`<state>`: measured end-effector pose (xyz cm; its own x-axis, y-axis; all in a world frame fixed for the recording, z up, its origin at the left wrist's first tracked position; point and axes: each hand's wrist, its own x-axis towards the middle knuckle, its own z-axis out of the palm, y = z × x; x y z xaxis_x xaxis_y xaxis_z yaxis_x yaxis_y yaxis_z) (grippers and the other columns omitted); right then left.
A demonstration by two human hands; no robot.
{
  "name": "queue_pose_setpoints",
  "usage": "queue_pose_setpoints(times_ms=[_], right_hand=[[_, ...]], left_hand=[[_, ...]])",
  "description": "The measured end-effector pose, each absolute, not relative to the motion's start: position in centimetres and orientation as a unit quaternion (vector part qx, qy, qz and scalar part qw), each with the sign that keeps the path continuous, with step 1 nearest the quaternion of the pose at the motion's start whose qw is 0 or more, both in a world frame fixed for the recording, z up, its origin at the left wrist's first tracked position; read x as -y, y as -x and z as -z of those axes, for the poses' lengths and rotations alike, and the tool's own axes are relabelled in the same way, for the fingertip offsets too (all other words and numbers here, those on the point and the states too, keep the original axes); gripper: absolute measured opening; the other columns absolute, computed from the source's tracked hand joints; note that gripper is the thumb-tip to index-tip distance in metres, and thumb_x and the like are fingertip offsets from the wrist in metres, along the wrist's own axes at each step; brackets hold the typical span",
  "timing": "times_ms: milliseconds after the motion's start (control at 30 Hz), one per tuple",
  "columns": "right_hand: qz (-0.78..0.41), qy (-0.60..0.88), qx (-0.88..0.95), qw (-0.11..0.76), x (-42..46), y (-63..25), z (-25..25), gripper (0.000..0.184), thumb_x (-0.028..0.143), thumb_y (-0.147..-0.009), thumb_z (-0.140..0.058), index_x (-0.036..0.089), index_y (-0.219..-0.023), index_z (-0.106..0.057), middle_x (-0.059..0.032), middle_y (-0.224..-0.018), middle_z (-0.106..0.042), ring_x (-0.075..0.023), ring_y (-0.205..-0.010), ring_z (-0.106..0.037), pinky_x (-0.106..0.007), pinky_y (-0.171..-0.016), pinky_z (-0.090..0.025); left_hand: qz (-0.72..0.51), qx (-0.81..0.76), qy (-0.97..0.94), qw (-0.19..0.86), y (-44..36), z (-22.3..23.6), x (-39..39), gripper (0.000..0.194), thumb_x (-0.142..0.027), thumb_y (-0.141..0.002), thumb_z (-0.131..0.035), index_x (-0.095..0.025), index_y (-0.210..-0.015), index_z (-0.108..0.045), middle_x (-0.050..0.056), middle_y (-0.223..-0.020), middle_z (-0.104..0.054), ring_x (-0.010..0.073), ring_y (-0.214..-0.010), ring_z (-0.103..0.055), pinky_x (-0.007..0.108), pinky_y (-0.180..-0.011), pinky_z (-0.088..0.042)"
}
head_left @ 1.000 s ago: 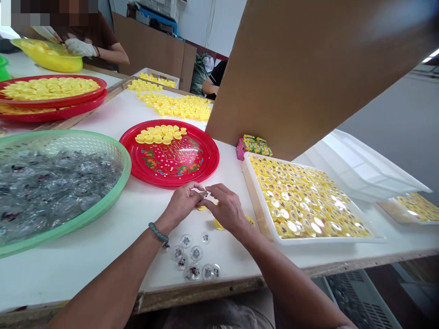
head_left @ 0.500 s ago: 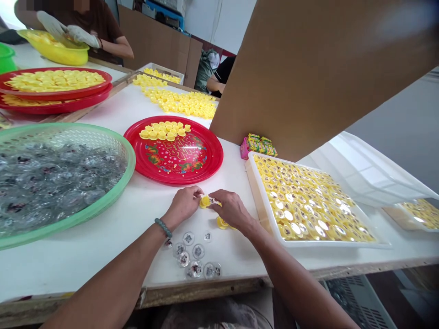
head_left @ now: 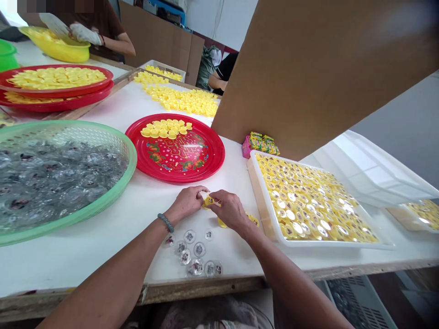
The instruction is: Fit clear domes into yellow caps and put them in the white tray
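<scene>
Between my fingertips is a small round yellow plastic piece [head_left: 207,201] with a printed clear disc at its face. My left hand [head_left: 188,201], with a beaded bracelet on the wrist, pinches it from the left. From the right, my right hand [head_left: 230,209] grips the same piece between thumb and forefinger. More yellow pieces [head_left: 254,220] lie on the table, partly hidden by my right hand. Several loose clear printed discs [head_left: 199,249] rest on the white table [head_left: 151,256] in front of me, near its edge.
A green basket [head_left: 132,155] of clear discs stands left. Beyond my hands lies a red tray [head_left: 171,176] with yellow pieces. At right is a white tray [head_left: 252,164] of disc-fitted yellow pieces. A cardboard panel [head_left: 308,68] leans behind. A gloved co-worker [head_left: 85,34] handles a yellow basin [head_left: 65,52].
A clear disc was in my fingers at first; then a yellow piece showed at my left fingertips beside the disc in my right. Now both hands meet on the two together.
</scene>
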<state>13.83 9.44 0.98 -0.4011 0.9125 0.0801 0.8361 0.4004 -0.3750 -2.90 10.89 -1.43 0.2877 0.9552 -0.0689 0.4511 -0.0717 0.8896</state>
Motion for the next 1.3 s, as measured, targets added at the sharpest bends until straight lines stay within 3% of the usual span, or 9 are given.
queue_pose_setpoints(times_ms=[200, 433, 667, 867, 1033, 1300], right_hand=[[-0.125, 0.532, 0.826, 0.136, -8.9, -14.4, -1.5, 0.02, 0.017, -0.076, -0.06, 0.019, -0.095, -0.066, -0.0035, -0.087, -0.066, -0.0144, -0.075, -0.06, -0.023, -0.067, -0.041], [-0.098, 0.52, 0.844, 0.084, -8.8, -14.4, -1.4, 0.017, 0.018, -0.077, -0.062, 0.019, -0.092, -0.067, -0.0057, -0.089, -0.068, -0.0191, -0.086, -0.06, -0.027, -0.074, -0.042], [-0.086, 0.482, 0.868, 0.087, -8.6, -14.4, -1.1, 0.009, 0.015, -0.076, -0.065, 0.019, -0.083, -0.068, -0.0032, -0.077, -0.067, -0.0171, -0.081, -0.056, -0.025, -0.069, -0.04], [-0.076, 0.459, 0.885, 0.029, -9.5, -13.8, -1.5, 0.002, 0.017, -0.075, -0.068, 0.017, -0.075, -0.069, -0.0049, -0.072, -0.065, -0.0168, -0.077, -0.053, -0.025, -0.064, -0.037], [-0.085, 0.459, 0.883, -0.05, -10.6, -13.1, -2.6, 0.013, 0.026, -0.071, -0.073, 0.015, -0.078, -0.071, -0.0075, -0.073, -0.066, -0.0188, -0.077, -0.054, -0.025, -0.063, -0.038], [-0.071, 0.451, 0.886, -0.077, -10.8, -12.5, -2.9, 0.014, 0.025, -0.075, -0.068, 0.013, -0.081, -0.071, -0.0099, -0.077, -0.067, -0.0215, -0.082, -0.056, -0.027, -0.067, -0.04]], left_hand=[[-0.268, -0.505, -0.726, 0.382, 2.8, 1.4, -11.0, 0.032, -0.016, -0.067, -0.054, -0.022, -0.094, -0.068, -0.001, -0.062, -0.061, 0.0172, -0.06, -0.056, 0.024, -0.055, -0.039], [-0.27, -0.496, -0.719, 0.404, 2.6, 1.7, -11.1, 0.024, -0.012, -0.064, -0.055, -0.02, -0.084, -0.066, -0.003, -0.059, -0.059, 0.0152, -0.056, -0.054, 0.023, -0.052, -0.037], [-0.297, -0.466, -0.646, 0.527, 2.6, 2.3, -11.1, 0.022, -0.013, -0.064, -0.052, -0.019, -0.08, -0.065, -0.002, -0.056, -0.059, 0.0144, -0.052, -0.055, 0.022, -0.051, -0.042], [-0.3, -0.456, -0.483, 0.685, 2.5, 2.2, -11.0, 0.014, -0.015, -0.062, -0.06, -0.013, -0.075, -0.065, 0.004, -0.071, -0.065, 0.017, -0.071, -0.062, 0.026, -0.067, -0.051], [-0.331, -0.463, -0.424, 0.704, 2.1, 2.6, -11.1, 0.034, -0.024, -0.046, -0.082, -0.01, -0.068, -0.061, 0.003, -0.063, -0.061, 0.0177, -0.064, -0.062, 0.028, -0.065, -0.053], [-0.321, -0.495, -0.394, 0.705, 1.7, 2.6, -11.4, 0.045, -0.029, -0.033, -0.087, -0.01, -0.063, -0.059, 0.004, -0.061, -0.061, 0.0188, -0.062, -0.061, 0.03, -0.063, -0.054]])
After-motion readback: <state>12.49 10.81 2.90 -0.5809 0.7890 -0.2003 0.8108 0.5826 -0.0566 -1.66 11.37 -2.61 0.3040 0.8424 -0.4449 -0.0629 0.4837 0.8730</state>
